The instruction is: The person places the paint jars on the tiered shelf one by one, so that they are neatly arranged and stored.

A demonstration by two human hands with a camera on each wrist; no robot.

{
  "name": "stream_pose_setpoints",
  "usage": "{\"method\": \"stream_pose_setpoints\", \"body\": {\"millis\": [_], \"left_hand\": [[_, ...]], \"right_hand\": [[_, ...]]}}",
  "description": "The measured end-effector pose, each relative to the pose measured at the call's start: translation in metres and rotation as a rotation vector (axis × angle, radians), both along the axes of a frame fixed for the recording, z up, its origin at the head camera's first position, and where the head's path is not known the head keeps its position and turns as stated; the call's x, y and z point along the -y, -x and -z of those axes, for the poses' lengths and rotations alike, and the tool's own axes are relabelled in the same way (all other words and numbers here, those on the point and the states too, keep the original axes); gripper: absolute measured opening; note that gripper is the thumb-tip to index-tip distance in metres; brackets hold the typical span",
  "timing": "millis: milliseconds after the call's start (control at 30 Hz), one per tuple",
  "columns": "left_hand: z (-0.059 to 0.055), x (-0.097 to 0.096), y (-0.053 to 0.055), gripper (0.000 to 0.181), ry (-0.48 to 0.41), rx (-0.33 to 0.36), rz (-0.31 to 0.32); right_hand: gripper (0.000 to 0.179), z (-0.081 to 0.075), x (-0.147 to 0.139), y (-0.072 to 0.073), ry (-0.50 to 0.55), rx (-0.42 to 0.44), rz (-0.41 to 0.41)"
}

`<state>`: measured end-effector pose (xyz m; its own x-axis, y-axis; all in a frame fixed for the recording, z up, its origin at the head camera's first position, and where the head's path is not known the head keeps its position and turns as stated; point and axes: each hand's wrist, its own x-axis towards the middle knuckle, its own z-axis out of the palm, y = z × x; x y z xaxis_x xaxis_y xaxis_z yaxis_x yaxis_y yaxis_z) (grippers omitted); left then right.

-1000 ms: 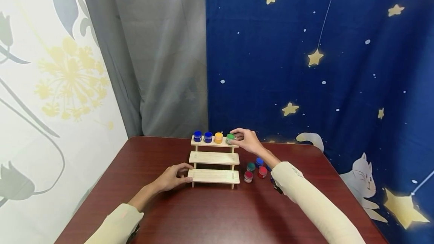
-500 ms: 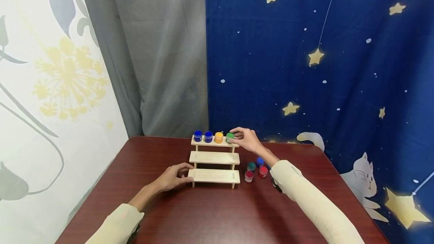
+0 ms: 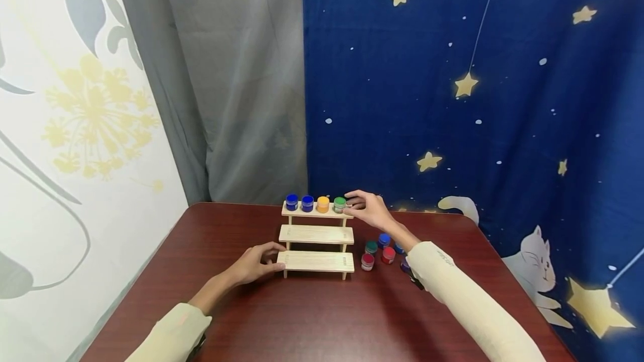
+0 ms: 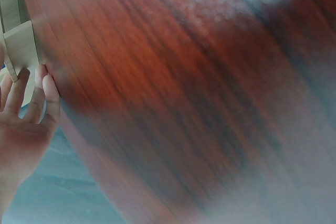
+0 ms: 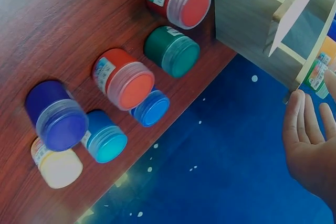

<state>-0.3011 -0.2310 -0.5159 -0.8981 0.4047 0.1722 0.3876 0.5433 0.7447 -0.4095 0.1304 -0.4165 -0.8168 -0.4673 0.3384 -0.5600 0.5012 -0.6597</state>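
A three-tier wooden display stand (image 3: 316,261) stands on the table. My left hand (image 3: 254,264) grips the left end of its lowest step, thumb at the front edge and fingers behind; in the left wrist view that hand (image 4: 26,129) reaches the pale wood. Along the top step sit two dark blue paint jars (image 3: 292,203), a yellow paint jar (image 3: 323,205) and, rightmost, a green paint jar (image 3: 339,205). Just right of the green jar is my right hand (image 3: 371,209), its fingers loosely bent and holding nothing. The right wrist view shows this hand (image 5: 315,145) beside the top step's end.
Right of the stand are several more paint jars: crimson (image 5: 181,1), dark green (image 5: 172,51), red (image 5: 123,80), blue (image 5: 151,107), light blue (image 5: 105,136), purple (image 5: 56,115) and cream (image 5: 58,169). Curtains (image 3: 427,99) hang behind the table (image 3: 322,317).
My right fingers have let go of the green paint jar and drawn slightly right, leaving it upright on the top step. My left hand has stayed at the lowest step.
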Motion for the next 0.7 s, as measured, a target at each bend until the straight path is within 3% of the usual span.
{"method": "stream_pose_setpoints", "body": {"millis": [467,700], "left_hand": [[0.001,0.001,-0.002,0.040,0.007,-0.007,0.000],[0.000,0.000,-0.001,0.038,0.015,-0.014,-0.022]], "right_hand": [[0.042,0.006,-0.023,-0.008,-0.019,0.039,0.025],[0.043,0.014,-0.040,-0.014,-0.013,0.056,-0.006]]}}
